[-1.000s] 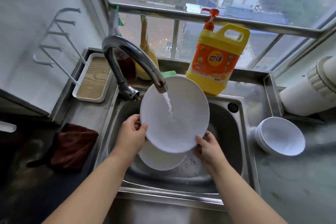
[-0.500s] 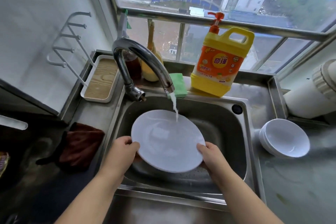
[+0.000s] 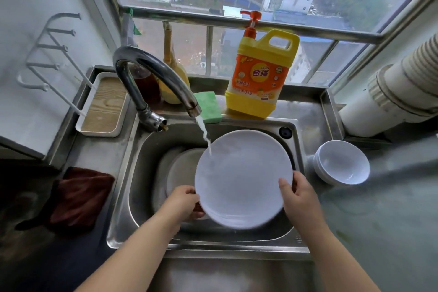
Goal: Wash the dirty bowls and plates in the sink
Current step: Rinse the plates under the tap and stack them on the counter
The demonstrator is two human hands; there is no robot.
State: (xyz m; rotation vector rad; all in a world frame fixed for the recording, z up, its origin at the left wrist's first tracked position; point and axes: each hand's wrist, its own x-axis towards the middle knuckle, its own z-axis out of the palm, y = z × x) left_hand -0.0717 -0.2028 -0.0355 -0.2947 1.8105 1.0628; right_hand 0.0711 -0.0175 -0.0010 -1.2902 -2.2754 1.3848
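Head view: round white plate point(image 3: 244, 178) held over the right half of the steel sink point(image 3: 132, 173), water stream striking its upper-left rim. Left hand point(image 3: 182, 204) grips the left edge, fingertips hidden beneath; right hand point(image 3: 299, 197) clamps the right edge, thumb on top. Second plate point(image 3: 180, 168) below, mostly covered. Since half a second ago, the plate has shifted right, toward the stacked white bowls point(image 3: 341, 162).

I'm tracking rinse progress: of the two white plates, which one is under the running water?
The plate gripped by the left hand and right hand; water strikes its upper-left rim. The other plate lies in the sink, partly hidden.
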